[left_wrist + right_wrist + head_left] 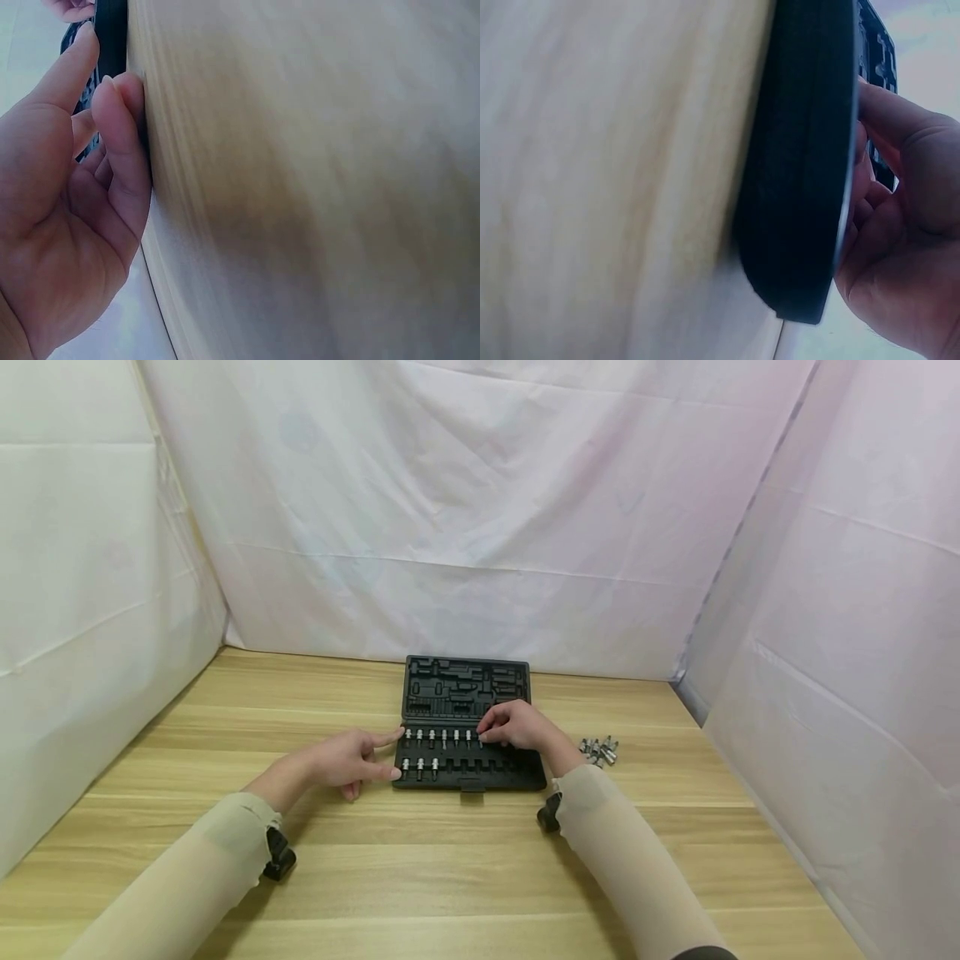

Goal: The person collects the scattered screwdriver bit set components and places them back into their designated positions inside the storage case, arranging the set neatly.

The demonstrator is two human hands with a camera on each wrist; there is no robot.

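R hand [519, 727] pinching bit [481, 744] at tray [510, 786] 1 o'clock, L hand [347, 762] thumb/index spread, 9 o'clock; prob. light, slick, grip head.

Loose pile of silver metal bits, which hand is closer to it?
Right: the right hand is over the open black plastic case, left of the pile; the left hand is farther, at the case's left edge.

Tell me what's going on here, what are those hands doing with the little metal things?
A person's right hand is pinching a small metal bit at the upper row of an open black case. The left hand touches the case's left side with thumb and finger. Three bits sit in the lower row, where more slots look empty. A loose pile of bits lies to the right on the table.
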